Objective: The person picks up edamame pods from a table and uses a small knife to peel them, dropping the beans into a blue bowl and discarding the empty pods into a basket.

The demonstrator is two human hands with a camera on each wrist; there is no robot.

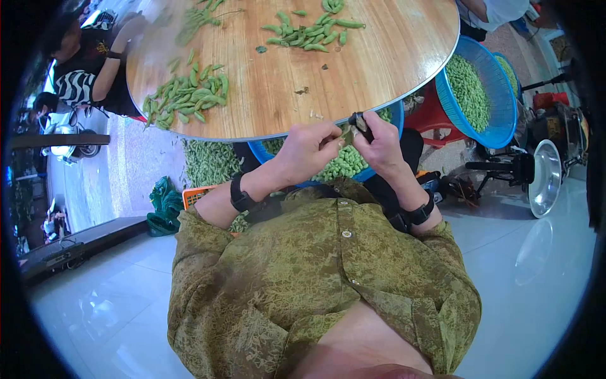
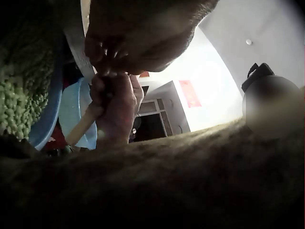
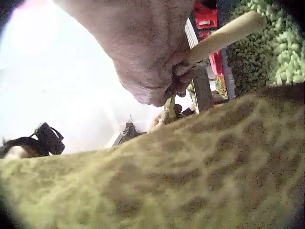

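Observation:
My left hand (image 1: 306, 151) pinches a green soybean pod (image 3: 170, 102) over the blue basin's near side, just off the table edge. Beside it my right hand (image 1: 379, 146) grips a tool with a pale wooden handle (image 3: 228, 38), which sticks out below the fist. A black piece (image 1: 360, 121) shows at the right thumb and forefinger, close to the pod; I cannot tell whether it belongs to the tool. Both hands almost meet. Below them a blue basin (image 1: 255, 150) holds shelled green beans (image 1: 344, 164).
On the round wooden table (image 1: 252, 95) lie piles of pods (image 1: 189, 95). Another blue basket (image 1: 502, 123) of beans rests on a red stool (image 1: 435, 114) at right. More green pods or beans (image 1: 211, 161) lie at left, near a green bag (image 1: 165, 205). Another person (image 1: 79, 66) sits across left.

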